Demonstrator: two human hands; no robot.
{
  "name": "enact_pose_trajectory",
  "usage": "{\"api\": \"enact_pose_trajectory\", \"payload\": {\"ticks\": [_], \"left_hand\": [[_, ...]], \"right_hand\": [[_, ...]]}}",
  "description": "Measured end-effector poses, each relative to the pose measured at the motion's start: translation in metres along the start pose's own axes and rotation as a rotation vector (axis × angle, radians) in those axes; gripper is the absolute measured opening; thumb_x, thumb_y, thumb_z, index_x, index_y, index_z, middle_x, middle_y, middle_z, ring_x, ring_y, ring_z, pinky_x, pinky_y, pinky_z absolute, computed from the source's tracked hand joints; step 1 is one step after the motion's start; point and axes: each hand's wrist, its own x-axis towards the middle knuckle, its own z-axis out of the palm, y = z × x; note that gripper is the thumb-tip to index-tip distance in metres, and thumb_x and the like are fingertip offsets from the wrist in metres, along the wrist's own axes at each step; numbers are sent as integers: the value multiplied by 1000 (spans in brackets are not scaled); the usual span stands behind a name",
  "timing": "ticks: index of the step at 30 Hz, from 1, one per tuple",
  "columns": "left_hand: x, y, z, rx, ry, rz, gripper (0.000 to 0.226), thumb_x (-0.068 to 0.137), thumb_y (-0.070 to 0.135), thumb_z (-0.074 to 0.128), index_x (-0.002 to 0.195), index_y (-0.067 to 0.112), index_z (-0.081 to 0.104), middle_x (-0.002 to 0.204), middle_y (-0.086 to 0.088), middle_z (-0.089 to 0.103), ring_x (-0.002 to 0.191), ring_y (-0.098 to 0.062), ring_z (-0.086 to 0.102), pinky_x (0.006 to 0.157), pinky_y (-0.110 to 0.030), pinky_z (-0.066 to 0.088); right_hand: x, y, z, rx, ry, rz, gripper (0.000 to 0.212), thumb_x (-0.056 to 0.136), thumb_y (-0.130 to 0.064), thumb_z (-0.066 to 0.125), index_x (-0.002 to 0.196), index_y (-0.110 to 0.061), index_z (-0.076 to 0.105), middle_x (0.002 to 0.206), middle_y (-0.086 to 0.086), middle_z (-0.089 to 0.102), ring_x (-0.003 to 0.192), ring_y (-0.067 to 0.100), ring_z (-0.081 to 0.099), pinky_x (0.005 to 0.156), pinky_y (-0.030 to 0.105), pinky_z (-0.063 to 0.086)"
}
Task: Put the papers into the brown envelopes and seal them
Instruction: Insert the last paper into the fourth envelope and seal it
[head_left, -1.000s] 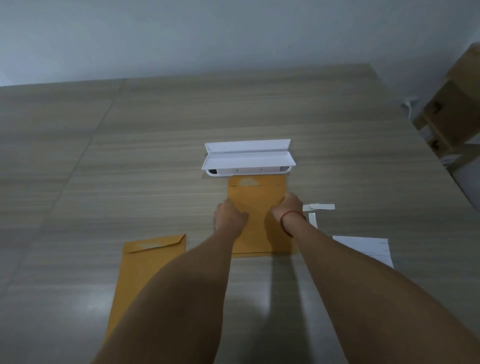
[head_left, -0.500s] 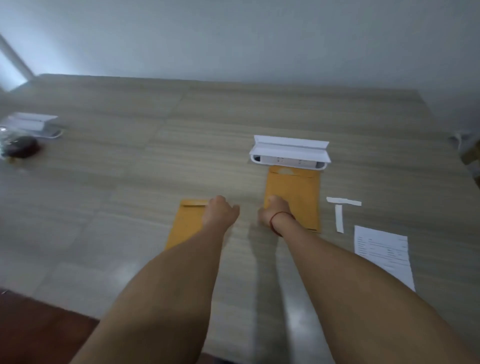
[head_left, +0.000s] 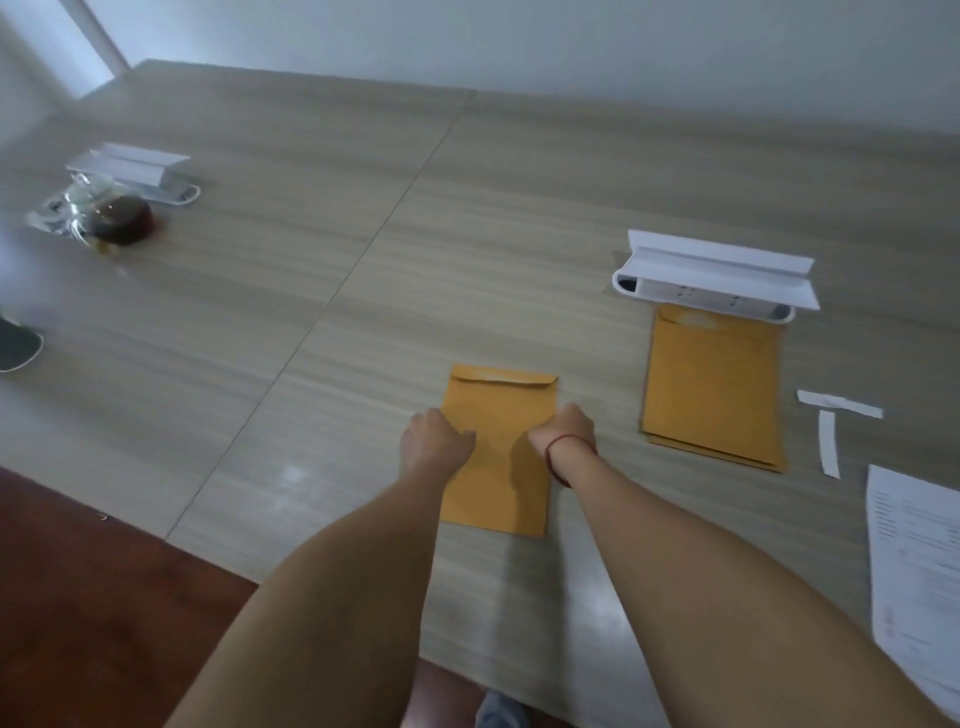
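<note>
Gripping a flat rectangular brown paper envelope (head_left: 501, 467), centre frame.
My left hand (head_left: 435, 440) and right hand (head_left: 563, 430) curl fingers round its long edges on the smooth wood-grain table (head_left: 363, 249).

The table (head_left: 519, 208) bears 1 brown envelope (head_left: 500, 410), an envelope stack (head_left: 711, 389), 2 strips (head_left: 828, 441), printed papers (head_left: 914, 571).

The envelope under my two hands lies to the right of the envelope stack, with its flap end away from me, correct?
Wrong side. The head view shows the envelope under the left hand and right hand lying to the left of the envelope stack, flap end away from you.
</note>
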Motion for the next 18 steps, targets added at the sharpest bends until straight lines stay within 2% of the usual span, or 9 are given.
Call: {"api": "enact_pose_trajectory", "payload": {"ticks": [3, 5, 8, 12, 18], "left_hand": [[10, 3, 4, -48, 0, -21, 68, 77, 50, 69, 128, 10, 48, 132, -12, 49, 125, -31, 48, 102, -42, 45], [11, 3, 5, -110, -17, -85, 76, 73, 50, 74, 131, 10, 44, 134, -12, 46, 130, -31, 43, 106, -43, 42], [8, -1, 10, -169, -16, -132, 69, 69, 43, 81, 122, 9, 50, 125, -12, 54, 123, -31, 50, 99, -40, 47], [-10, 13, 14, -141, -40, -111, 62, 67, 44, 81, 113, 10, 58, 116, -11, 60, 113, -30, 58, 93, -40, 52], [-55, 63, 37, -108, -36, -5, 66, 70, 47, 78, 120, 13, 52, 125, -11, 53, 119, -32, 52, 99, -44, 47]], "right_hand": [[6, -2, 8, 89, 21, 90, 49, 77, -15, 66, 123, -9, 53, 123, 13, 60, 110, 35, 61, 82, 37, 53], [8, 0, 9, 100, 22, 135, 49, 77, -18, 69, 122, -8, 54, 123, 14, 60, 111, 36, 60, 89, 41, 55], [6, 7, 4, 133, 0, 202, 40, 79, -16, 72, 114, -2, 60, 121, 18, 62, 109, 37, 61, 88, 46, 55], [0, 21, -13, 131, 7, 189, 32, 84, -10, 67, 114, 0, 60, 123, 18, 60, 111, 35, 61, 87, 38, 53], [-16, 59, -76, 112, 136, 128, 35, 82, -3, 60, 117, -3, 58, 124, 16, 59, 110, 35, 61, 86, 39, 54]]}}
